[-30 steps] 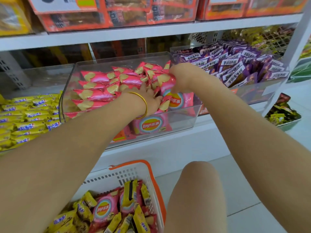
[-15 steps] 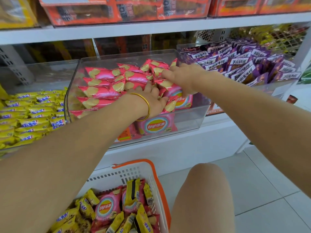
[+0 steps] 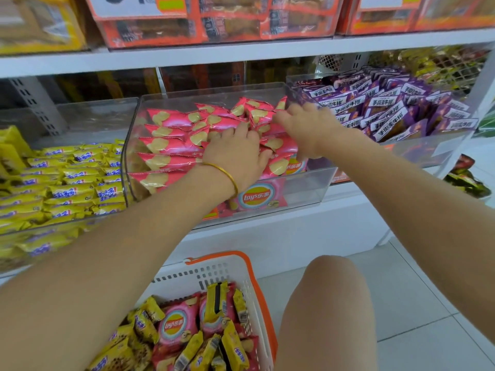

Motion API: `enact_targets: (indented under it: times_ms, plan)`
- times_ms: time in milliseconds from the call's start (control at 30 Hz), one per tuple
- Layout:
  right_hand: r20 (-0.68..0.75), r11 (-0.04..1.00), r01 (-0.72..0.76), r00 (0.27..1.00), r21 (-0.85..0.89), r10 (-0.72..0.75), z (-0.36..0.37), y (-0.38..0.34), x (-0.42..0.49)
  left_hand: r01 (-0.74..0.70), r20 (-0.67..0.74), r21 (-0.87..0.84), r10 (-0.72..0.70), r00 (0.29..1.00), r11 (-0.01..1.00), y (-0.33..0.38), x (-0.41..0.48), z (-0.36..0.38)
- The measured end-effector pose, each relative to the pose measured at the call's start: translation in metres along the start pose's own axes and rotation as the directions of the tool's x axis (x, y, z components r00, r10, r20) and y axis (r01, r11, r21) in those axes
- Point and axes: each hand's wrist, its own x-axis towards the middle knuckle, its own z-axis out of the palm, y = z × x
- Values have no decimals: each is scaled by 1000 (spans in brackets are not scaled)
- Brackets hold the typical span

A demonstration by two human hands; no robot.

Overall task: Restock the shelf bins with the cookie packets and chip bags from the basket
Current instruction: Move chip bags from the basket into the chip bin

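Note:
A clear plastic bin on the lower shelf holds rows of pink chip bags. My left hand, with a gold bangle at the wrist, lies flat on the bags in the middle of the bin, fingers straight. My right hand reaches over the right part of the same bin, fingers spread and touching the bags at the back right. A white basket with an orange rim stands on the floor below, holding pink chip bags and yellow cookie packets.
A bin of yellow cookie packets sits left of the chip bin, a bin of purple packets right of it. Orange boxes fill the shelf above. My knee is beside the basket. Green packets lie far right.
My right hand let go of the chip bags it gripped and now spreads flat over them. My left hand slid further back across the bags.

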Motion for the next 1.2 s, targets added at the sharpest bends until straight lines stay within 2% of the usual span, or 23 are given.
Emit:
enact_targets:
  times_ms: [33, 100, 167, 200, 267, 300, 367, 433, 533, 633, 700, 833, 967, 1100, 1200]
  plan:
    - [-90, 992, -31, 995, 124, 42, -5, 0, -9, -56, -134, -52, 48, 990, 997, -1, -11, -1]
    - [-314, 921, -17, 938, 390, 150, -17, -9, -33, -211, -374, -149, 143, 916, 966, -4, -41, -2]
    - [-434, 812, 103, 880, 574, 195, -25, -35, -65, -306, -478, -212, 174, 861, 928, -10, -79, 9]
    - [-459, 753, 197, 875, 627, 154, -24, -55, -82, -311, -469, -232, 174, 866, 922, -13, -100, 19]
    - [-433, 670, 346, 900, 657, -40, -8, -100, -104, -270, -380, -254, 161, 911, 929, -23, -140, 51]
    - [-356, 664, 369, 920, 651, -163, 9, -124, -105, -235, -310, -262, 149, 939, 936, -30, -159, 70]
    - [-91, 701, 347, 922, 623, -376, 47, -168, -97, -146, -110, -288, 118, 987, 946, -47, -188, 110]
    - [125, 728, 340, 856, 596, -502, 98, -206, -80, -23, 87, -331, 55, 995, 943, -64, -207, 149]
    - [321, 800, 283, 806, 529, -498, 165, -239, -63, 245, 348, -292, -135, 928, 925, -89, -226, 203]
    - [433, 824, 281, 742, 492, -512, 197, -258, -61, 437, 535, -242, -257, 805, 866, -107, -240, 252]
    - [445, 818, 284, 726, 501, -524, 200, -266, -58, 445, 595, -176, -265, 759, 878, -113, -244, 277]
    - [453, 804, 307, 698, 509, -554, 191, -274, -48, 346, 701, -98, -182, 689, 933, -111, -239, 305]
    - [417, 807, 344, 720, 480, -555, 189, -274, -43, 284, 768, -14, -171, 618, 959, -109, -230, 316]
    - [394, 792, 334, 728, 512, -562, 193, -274, -46, 178, 783, 43, -144, 605, 983, -109, -223, 320]
    - [409, 784, 307, 718, 539, -563, 197, -273, -45, 212, 778, 28, -155, 609, 977, -108, -220, 321]
